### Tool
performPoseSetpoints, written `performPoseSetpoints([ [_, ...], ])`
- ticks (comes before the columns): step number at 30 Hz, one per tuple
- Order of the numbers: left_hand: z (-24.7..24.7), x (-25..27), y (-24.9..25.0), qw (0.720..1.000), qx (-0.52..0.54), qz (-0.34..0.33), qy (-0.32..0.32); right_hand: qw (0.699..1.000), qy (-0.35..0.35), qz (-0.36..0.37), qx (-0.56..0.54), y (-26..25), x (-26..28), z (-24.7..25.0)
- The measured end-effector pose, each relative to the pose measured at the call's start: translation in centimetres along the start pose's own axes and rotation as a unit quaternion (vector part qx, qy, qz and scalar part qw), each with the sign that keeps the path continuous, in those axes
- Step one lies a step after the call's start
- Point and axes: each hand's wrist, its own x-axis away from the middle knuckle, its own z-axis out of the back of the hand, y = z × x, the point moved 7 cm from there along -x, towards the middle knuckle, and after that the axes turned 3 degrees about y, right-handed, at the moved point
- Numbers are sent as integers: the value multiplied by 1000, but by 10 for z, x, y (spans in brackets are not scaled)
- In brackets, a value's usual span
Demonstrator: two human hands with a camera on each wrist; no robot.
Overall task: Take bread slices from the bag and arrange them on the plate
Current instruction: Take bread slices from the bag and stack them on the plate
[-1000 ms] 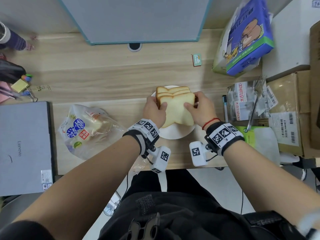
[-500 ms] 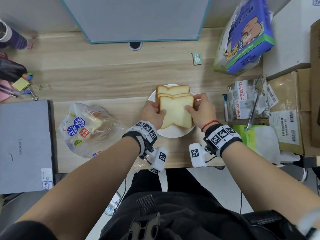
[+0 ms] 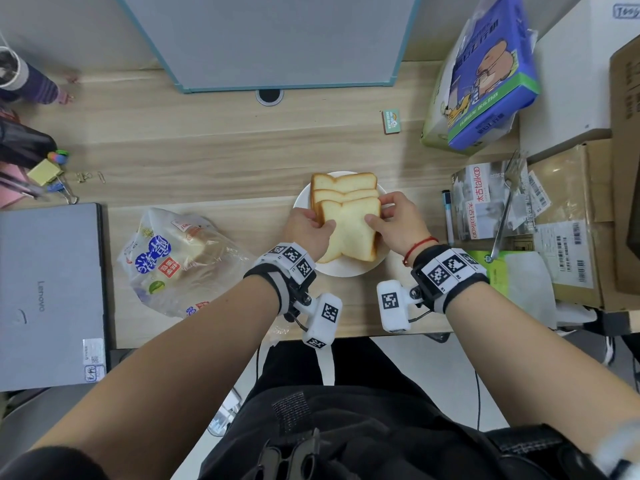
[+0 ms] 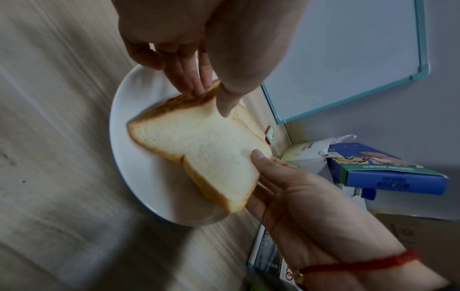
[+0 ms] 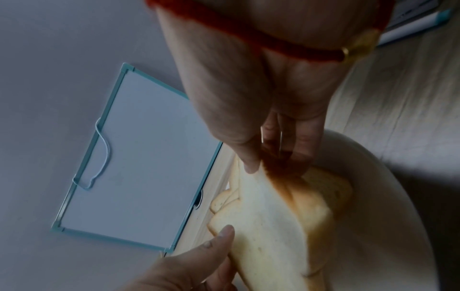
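Both hands' fingers (image 4: 191,78) pinch top bread slice (image 3: 349,230) edges over plate (image 3: 301,202).

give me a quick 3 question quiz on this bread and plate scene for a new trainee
1. True or false: the top bread slice is gripped by one hand only.
2. How many slices show on the white plate in the head view? A) one B) three C) five
3. Fill in: the bread bag lies on the desk to the ___ of the plate.

Key: 1. false, the left hand and the right hand both pinch it. 2. B. 3. left.
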Motion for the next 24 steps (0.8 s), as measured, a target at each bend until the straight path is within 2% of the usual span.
performPoseSetpoints([
  [8, 0, -2, -14, 1000, -14, 5, -26, 1000, -14, -18, -3, 23, 12, -3],
  [15, 1, -8, -14, 998, -50, -28, -16, 990, 71, 45, 114, 20, 15, 6],
  [18, 8, -6, -10, 997, -70, -34, -8, 984, 76, 41, 156, 18, 13, 8],
  [21, 24, -1, -4, 995, -88, -48, 0, 982, 77, 58, 159, 1, 17, 14],
  [24, 57, 5, 3, 994, -80, -66, 25, 983, 50, 117, 133, -42, 25, 4],
])
